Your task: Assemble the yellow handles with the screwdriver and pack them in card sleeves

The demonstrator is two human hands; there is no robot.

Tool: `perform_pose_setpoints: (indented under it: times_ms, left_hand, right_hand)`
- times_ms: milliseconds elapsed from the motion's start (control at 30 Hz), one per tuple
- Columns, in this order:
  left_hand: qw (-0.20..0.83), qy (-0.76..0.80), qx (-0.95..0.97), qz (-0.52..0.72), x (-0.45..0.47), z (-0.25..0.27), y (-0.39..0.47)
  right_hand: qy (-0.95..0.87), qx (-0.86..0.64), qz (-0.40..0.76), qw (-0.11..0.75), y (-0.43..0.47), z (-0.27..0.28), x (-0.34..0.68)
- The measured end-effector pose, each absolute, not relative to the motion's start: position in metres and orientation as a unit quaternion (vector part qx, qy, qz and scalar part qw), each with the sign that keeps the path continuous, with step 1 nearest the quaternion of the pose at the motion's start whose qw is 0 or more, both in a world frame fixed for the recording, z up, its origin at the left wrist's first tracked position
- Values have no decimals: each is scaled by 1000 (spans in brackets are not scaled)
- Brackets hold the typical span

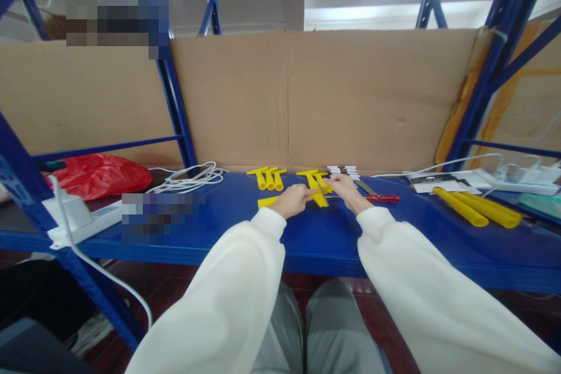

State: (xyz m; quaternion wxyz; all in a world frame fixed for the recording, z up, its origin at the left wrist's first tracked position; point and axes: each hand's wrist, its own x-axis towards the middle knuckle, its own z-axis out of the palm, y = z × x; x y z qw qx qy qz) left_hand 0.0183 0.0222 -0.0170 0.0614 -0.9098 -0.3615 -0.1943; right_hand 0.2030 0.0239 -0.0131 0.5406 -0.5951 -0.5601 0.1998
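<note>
My left hand (293, 201) is closed around the handle of a yellow T-shaped scraper (266, 202). The handle's end sticks out to the left, and its wide head (320, 197) shows to the right of my fingers. My right hand (344, 188) is pinched beside that head; what its fingers hold is too small to make out. A thin grey strip lies along the head between my hands. Just behind are more yellow T-shaped scrapers (307, 173), partly hidden. Three similar scrapers (268, 180) lie to the left. Small white pieces (342, 170) sit behind my right hand.
A red-handled tool (384, 198) lies right of my right hand. Two yellow tubes (475, 209) are farther right, near papers and a power strip. On the left are a coiled white cable (193, 178), a red bag (103, 176) and another power strip (90, 223). Cardboard (333, 99) stands behind.
</note>
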Motion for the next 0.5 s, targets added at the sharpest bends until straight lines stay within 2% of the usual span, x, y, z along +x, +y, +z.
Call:
perform_pose_setpoints:
  times_ms: [100,200,333,500]
  left_hand:
    - [66,-362,-909,-195,18,-18,24]
    - [68,-366,-906,-200,18,-20,25]
    - [66,-374,-903,-203,18,-21,25]
    - [65,-385,-902,-185,18,-19,22]
  right_hand:
    - [-546,-597,202,552,26,-10,211]
    - [-537,-654,134,515,28,-5,227]
    - [-507,-767,2,394,25,-1,254]
    - [-529,-815,22,237,18,-1,268]
